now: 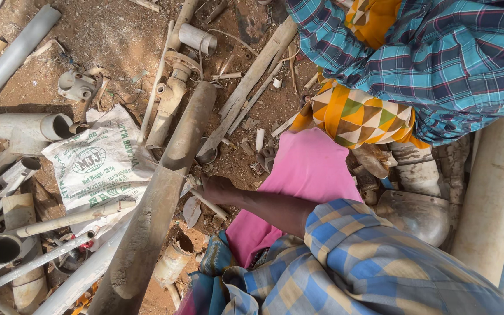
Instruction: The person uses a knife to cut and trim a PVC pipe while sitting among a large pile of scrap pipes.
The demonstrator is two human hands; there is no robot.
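Head view: hand (217,189) grasping thin stick (208,204) (pipes (153,216) crowd left edge).

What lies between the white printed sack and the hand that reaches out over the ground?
In the head view, a long, dirt-caked grey pipe lies between the white printed sack and the hand, running diagonally; the hand rests at its right edge.
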